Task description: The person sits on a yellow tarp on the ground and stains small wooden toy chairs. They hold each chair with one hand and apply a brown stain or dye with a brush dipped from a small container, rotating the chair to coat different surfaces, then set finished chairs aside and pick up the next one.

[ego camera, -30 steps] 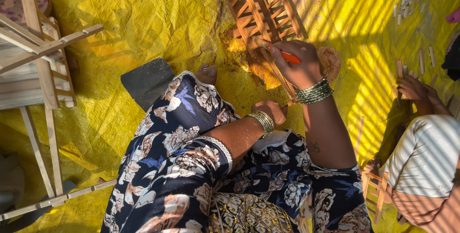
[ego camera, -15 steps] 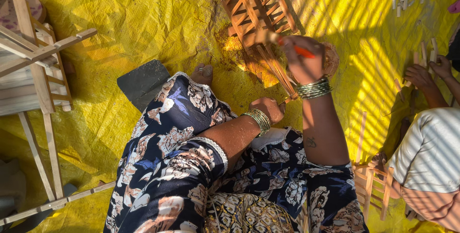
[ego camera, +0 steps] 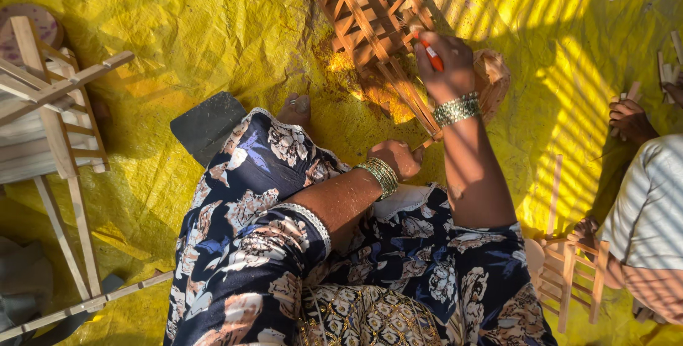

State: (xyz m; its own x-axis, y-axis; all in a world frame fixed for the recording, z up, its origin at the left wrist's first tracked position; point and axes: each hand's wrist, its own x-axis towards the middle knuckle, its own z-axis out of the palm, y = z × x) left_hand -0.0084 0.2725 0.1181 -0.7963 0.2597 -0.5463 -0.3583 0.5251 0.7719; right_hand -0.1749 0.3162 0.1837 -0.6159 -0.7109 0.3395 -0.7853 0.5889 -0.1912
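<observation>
Head view: we're gripping orange tool w/ right hand, left hand fisted on wooden frame end; keeping frame braced, strokes steady.

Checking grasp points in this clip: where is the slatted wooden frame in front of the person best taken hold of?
Probably by a long side rail of the wooden frame, from its open left side. The rails run its whole length with gaps between slats for fingers. The right hand with the red tool is on its right edge; the left hand is at its near end.
</observation>
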